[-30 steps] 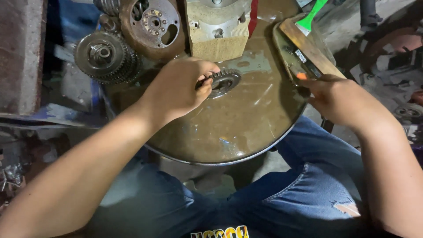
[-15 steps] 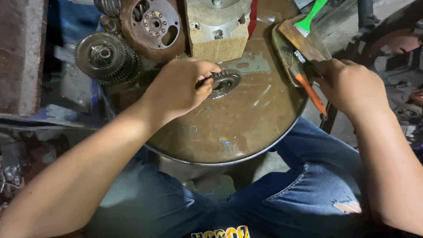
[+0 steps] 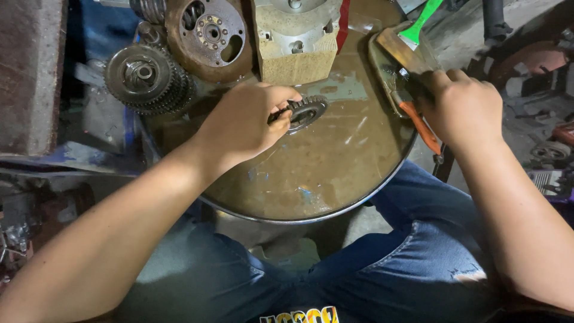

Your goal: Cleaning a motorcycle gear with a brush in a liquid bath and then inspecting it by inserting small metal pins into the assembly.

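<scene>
Head view: gear [image 3: 306, 110] pinched in left hand [image 3: 248, 122] fingertips.

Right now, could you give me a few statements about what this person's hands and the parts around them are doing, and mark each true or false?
1. The left hand holds a small toothed gear in the round pan. True.
2. The right hand is empty. False: it grips an orange-handled tool.
3. A green-handled brush lies at the pan's far right edge. True.
4. The big gear cluster sits between the two hands. False: it lies left of the left hand.
</scene>
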